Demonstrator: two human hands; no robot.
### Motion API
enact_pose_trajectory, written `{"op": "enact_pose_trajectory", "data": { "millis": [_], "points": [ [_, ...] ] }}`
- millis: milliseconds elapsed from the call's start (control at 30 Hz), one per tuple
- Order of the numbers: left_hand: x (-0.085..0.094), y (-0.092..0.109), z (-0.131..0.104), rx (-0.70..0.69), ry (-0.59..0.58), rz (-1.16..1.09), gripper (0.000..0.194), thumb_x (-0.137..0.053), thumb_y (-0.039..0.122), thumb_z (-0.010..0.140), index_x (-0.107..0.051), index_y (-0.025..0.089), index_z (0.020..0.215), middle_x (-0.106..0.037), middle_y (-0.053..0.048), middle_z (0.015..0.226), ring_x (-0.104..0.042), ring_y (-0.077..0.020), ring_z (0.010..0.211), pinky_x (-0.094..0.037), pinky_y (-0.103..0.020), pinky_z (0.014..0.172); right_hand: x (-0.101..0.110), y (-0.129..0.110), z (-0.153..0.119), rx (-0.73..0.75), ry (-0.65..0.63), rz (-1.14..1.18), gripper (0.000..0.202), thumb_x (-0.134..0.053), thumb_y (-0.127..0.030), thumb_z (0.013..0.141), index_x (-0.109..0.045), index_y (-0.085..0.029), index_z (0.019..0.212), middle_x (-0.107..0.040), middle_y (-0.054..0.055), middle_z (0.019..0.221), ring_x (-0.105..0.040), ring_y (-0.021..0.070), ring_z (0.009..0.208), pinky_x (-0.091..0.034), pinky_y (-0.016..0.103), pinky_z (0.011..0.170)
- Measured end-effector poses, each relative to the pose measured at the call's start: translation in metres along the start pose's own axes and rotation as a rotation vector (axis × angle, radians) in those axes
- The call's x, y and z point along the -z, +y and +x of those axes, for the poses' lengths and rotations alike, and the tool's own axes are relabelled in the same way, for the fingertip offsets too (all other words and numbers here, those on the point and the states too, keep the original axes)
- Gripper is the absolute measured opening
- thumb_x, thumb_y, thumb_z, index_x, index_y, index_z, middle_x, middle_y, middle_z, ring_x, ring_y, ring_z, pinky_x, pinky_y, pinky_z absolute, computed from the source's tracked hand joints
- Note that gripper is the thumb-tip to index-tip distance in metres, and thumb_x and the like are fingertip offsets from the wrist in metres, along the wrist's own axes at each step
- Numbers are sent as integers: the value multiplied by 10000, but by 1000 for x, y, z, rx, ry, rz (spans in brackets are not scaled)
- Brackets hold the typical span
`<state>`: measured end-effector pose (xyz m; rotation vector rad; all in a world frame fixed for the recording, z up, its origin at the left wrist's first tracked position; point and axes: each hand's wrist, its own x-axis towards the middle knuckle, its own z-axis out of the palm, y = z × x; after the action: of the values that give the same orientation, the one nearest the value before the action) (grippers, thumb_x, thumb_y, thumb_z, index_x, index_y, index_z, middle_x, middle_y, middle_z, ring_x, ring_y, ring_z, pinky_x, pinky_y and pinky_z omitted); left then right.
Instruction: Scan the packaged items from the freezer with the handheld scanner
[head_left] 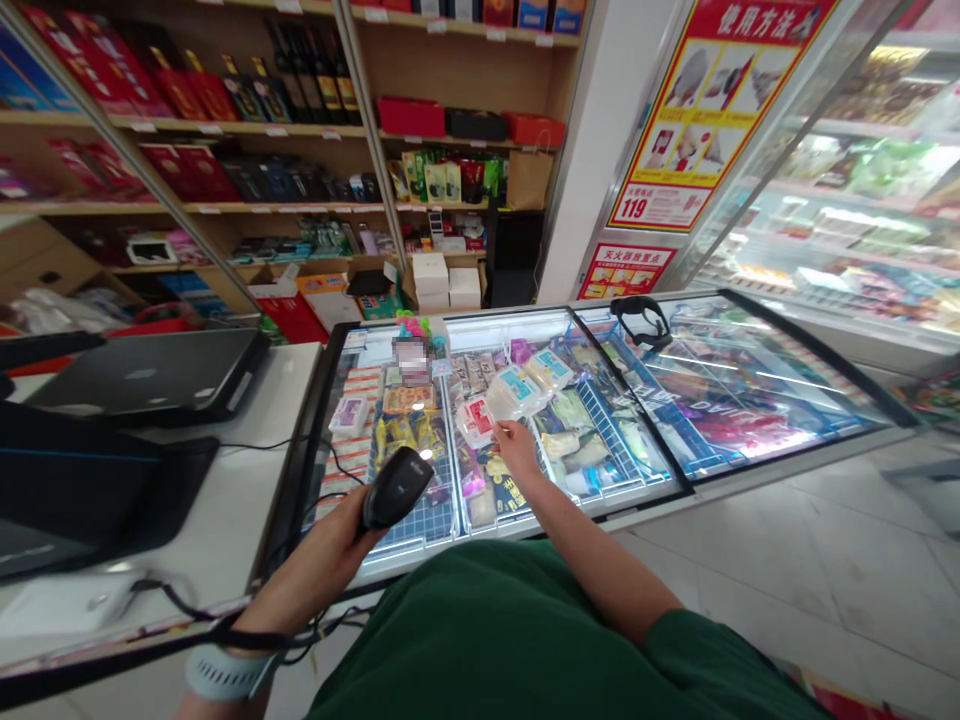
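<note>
My left hand (352,525) is wrapped round a black handheld scanner (397,487), held above the left part of the glass-topped freezer (686,489). The fingers of my right hand (514,445) pinch the edge of a small clear pack with a red-and-white label (476,418). Just beyond that hand, clear packs with blue-and-white labels (515,386) rest on the glass. Another small pack with a purple label (348,416) lies near the freezer's left end. Bagged goods show through the glass in wire baskets.
A black machine (150,375) stands on the white counter (277,410) at left, with cables running towards the freezer. A black strap-like object (642,322) lies on the freezer's far edge. Stocked shelves (277,128) and cardboard boxes stand behind.
</note>
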<state>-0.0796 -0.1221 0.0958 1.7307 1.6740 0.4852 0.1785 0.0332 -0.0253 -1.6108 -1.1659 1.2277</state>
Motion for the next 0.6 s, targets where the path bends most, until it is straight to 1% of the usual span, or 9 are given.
{"op": "enact_pose_trajectory", "data": {
  "millis": [100,267,433,500,600],
  "points": [
    [0,-2,1,-13,3,1,382,-517,364,856,-533,171,1185,-681,-124,1125,-636,-270,1053,-485,-383,930,-2,3,0,-17,19,2,312,-556,-376,841,-660,-145,1023,-693,29,748,-640,122,544,-512,222,537],
    [1,1,1,-17,23,10,347,-518,359,855,-560,171,1145,-691,-107,1098,-647,-257,1021,-497,-356,902,-3,7,1,-25,38,4,329,-567,-401,832,-643,-144,1025,-682,18,719,-646,125,545,-503,217,521],
    [1,2,2,-9,23,10,363,-506,346,860,-543,156,1166,-685,-126,1129,-648,-259,1037,-492,-349,906,-3,10,3,-24,49,-13,336,-580,-437,826,-631,-156,1005,-668,6,690,-649,137,566,-500,222,524],
    [2,3,2,2,45,10,365,-511,351,847,-553,156,1152,-695,-120,1109,-657,-262,1027,-500,-340,892,-1,11,1,-31,57,-27,341,-563,-471,839,-621,-169,987,-667,8,691,-649,141,570,-488,221,510],
    [4,4,1,38,80,10,354,-515,362,831,-564,154,1114,-717,-105,1036,-680,-268,969,-519,-330,835,6,14,-7,-51,54,-63,346,-487,-506,885,-598,-180,907,-661,13,680,-623,130,520,-453,217,478]
  ]
}}
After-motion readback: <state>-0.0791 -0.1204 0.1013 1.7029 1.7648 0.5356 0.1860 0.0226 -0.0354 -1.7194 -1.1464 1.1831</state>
